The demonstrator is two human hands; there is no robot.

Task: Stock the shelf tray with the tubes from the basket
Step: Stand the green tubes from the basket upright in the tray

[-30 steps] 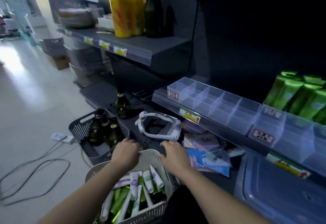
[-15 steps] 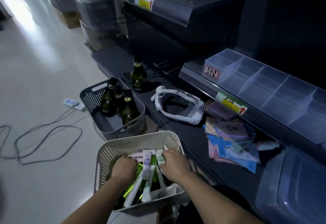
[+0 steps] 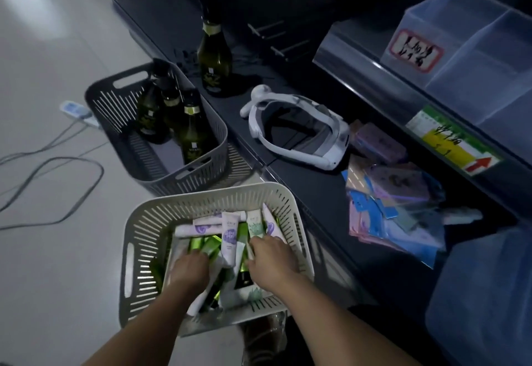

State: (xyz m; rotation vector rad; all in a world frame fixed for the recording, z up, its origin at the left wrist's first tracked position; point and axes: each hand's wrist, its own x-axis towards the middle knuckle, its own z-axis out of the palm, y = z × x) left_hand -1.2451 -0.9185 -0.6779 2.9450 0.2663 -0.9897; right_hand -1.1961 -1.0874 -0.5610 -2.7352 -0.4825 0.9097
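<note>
Nearby, basket (image 3: pixel 201 196), pale floor (image 3: pixel 57 265), dark shelf (image 3: pixel 316 190)

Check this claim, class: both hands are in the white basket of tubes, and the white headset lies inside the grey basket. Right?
No. The head view shows the headset on the dark shelf, beside the grey basket. The left hand and right hand are indeed in the white basket of tubes.

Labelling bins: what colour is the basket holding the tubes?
Cream-white basket with slotted walls; head view shows it best.
</note>
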